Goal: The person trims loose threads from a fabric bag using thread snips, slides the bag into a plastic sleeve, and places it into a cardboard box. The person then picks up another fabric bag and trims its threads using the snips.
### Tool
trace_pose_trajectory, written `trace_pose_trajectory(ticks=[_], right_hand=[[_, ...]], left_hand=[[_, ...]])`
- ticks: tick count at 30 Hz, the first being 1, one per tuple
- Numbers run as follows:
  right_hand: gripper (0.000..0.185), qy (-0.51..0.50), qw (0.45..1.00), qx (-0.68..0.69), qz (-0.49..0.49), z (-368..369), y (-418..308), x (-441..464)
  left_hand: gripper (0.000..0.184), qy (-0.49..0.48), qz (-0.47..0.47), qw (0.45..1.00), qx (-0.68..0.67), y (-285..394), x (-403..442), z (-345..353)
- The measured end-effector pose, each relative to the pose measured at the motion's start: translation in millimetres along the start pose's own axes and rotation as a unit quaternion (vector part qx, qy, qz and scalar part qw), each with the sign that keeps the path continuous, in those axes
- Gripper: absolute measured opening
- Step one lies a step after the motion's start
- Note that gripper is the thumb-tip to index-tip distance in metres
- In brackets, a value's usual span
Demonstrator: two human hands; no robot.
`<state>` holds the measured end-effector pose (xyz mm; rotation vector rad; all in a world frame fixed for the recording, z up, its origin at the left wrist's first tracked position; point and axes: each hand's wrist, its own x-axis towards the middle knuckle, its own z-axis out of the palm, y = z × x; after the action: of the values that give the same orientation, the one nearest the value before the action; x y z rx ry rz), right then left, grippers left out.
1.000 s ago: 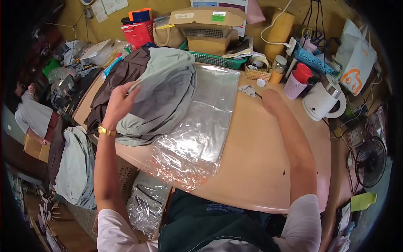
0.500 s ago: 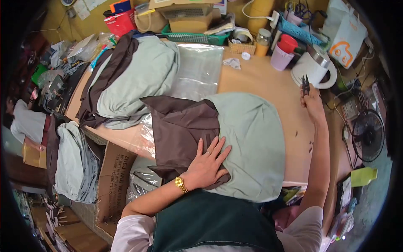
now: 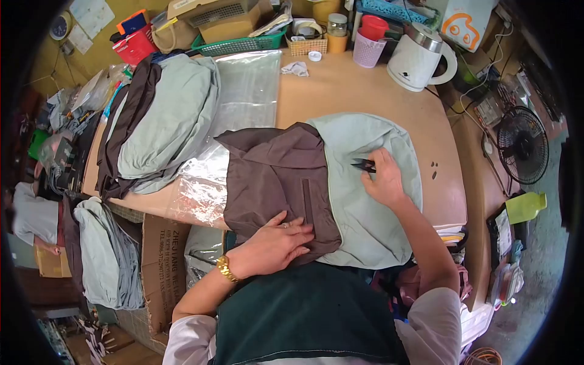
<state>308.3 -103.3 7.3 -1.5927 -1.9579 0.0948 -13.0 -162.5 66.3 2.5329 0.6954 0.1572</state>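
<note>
A garment with a dark brown part [image 3: 274, 176] and a pale grey-green part [image 3: 371, 213] lies spread on the table near its front edge. My left hand [image 3: 277, 244] rests on the brown part with its fingers spread flat, just below a narrow dark slot [image 3: 307, 201]. Over the pale part, my right hand [image 3: 383, 176] is closed around small black snips [image 3: 364, 165], whose tips point left. Further left lies a stack of pale and brown garments [image 3: 170, 115], beside clear plastic bags [image 3: 249, 91].
A white kettle [image 3: 413, 61], a pink cup [image 3: 368, 52] and a green basket [image 3: 243, 44] line the table's back. A fan [image 3: 522, 145] stands at the right. An open carton [image 3: 161, 261] is below the left edge. Another person [image 3: 38, 213] is at the far left.
My right hand has brought the snips from beside the kettle to the pale part of the garment. My left hand has shifted slightly down and left on the brown part. The view has moved too.
</note>
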Motion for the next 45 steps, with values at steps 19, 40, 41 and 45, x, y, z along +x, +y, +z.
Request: trace_pose_trajectory(ticks=[19,40,41,45], right_hand=[[0.017,0.032,0.998,-0.031,0.041,16,42,50],[0.017,0.020,0.998,-0.005,0.063,15,44,50],[0.017,0.018,0.998,-0.007,0.062,15,45,50],[0.016,0.019,0.998,-0.023,0.061,17,46,51]], left_hand=[[0.014,0.049,-0.057,0.996,-0.051,0,63,1],[0.014,0.361,-0.189,0.726,-0.554,-48,16,-3],[0.019,0.416,-0.266,0.721,-0.486,-55,-14,-10],[0.035,0.470,-0.425,0.749,-0.195,-89,-124,-39]])
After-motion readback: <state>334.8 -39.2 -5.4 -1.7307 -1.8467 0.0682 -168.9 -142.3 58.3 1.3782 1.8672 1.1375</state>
